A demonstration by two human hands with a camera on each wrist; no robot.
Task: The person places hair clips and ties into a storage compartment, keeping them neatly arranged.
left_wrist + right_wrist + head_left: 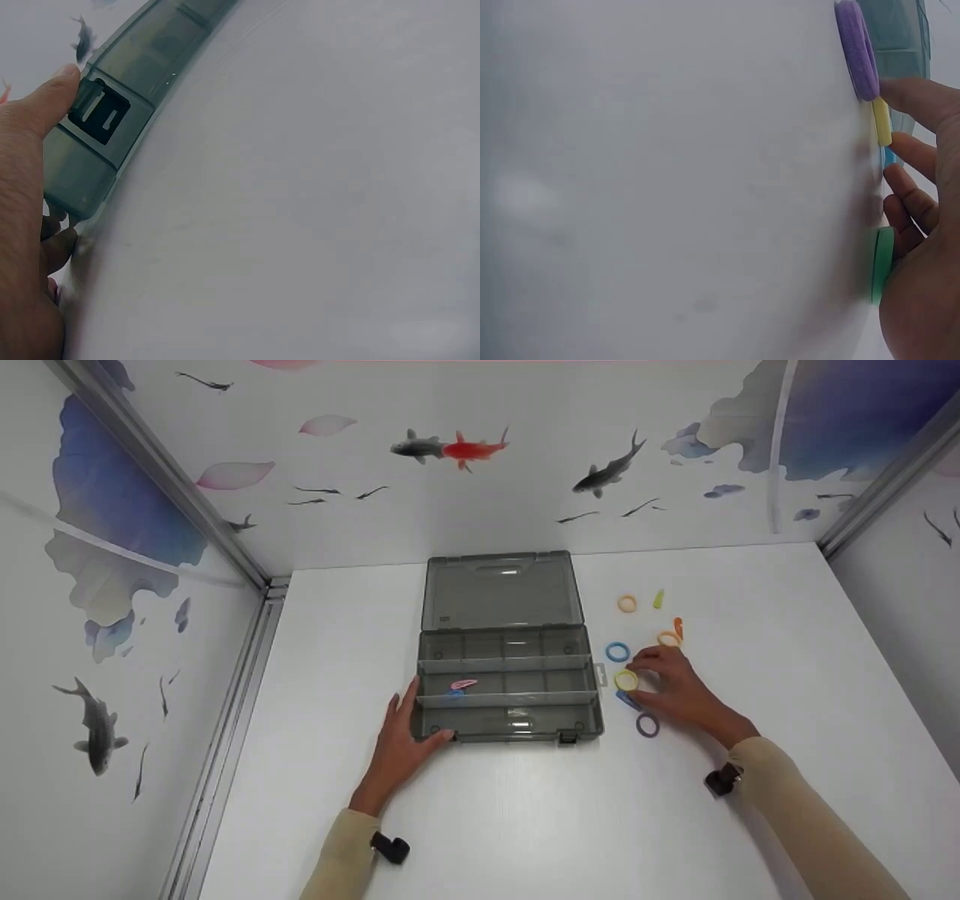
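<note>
A grey see-through storage box (510,716) lies with its lid (502,592) folded back. My left hand (397,750) grips its front left corner, thumb at the front latch (99,111), fingers along the left side. In the middle row are a pink hair clip (463,685) and a blue clip (454,694). My right hand (682,690) pinches a yellow hair tie (626,681) between thumb and forefinger, right of the box. Close by lie a blue hair clip (628,700) and a purple hair tie (647,725). A green piece (883,265) shows by the right palm.
Beyond the right hand are a blue hair tie (618,652), a yellow-orange hair tie (668,638), an orange clip (678,628), a pale orange hair tie (627,604) and a yellow-green clip (658,599). Patterned panels (510,502) wall the white table (510,825) at back and sides.
</note>
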